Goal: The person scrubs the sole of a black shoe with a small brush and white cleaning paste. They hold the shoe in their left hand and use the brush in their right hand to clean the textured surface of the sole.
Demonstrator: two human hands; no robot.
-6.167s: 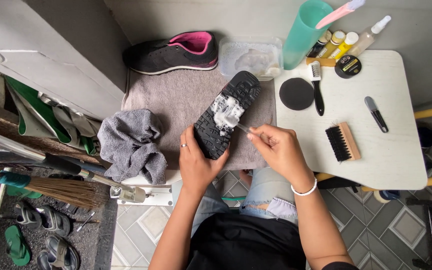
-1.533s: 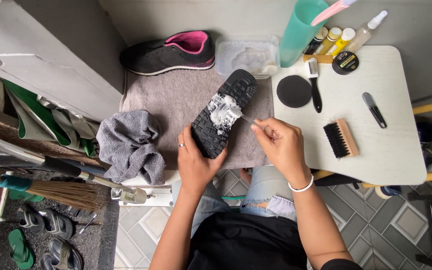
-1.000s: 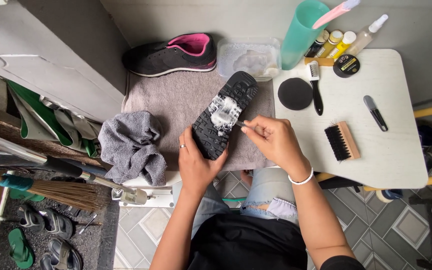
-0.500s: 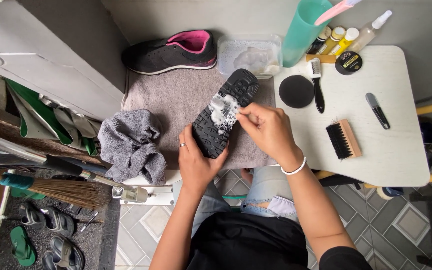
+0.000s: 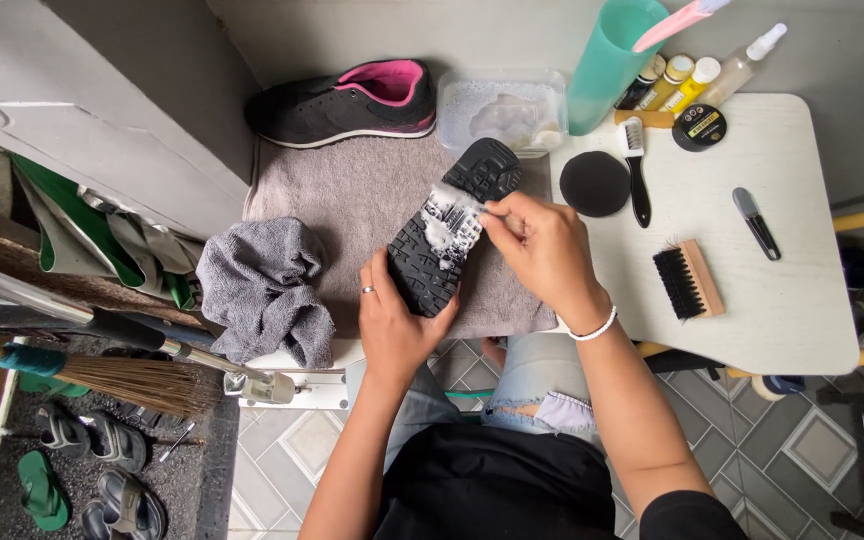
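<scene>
Head view shows the left hand (image 5: 392, 325) cupped under the lower end of a black shoe (image 5: 449, 232), fingers wrapped round its edge, holding it sole-up and slanted over a grey towel (image 5: 352, 195). The right hand (image 5: 542, 250) is bent at the wrist above the foamy white middle of the sole, its fingertips pinched together on something small that I cannot make out.

Just left of the hands lies a crumpled grey cloth (image 5: 262, 290). Beyond the shoe, at the far edge of the towel, its black-and-pink mate (image 5: 352, 102) rests on its side beside a clear plastic tub (image 5: 502, 108). On the white table (image 5: 802, 300) to the right sit a round black pad (image 5: 594, 184), a wooden brush (image 5: 689, 279), a green cup (image 5: 610, 60) and small bottles (image 5: 692, 80), none blocking the hands.
</scene>
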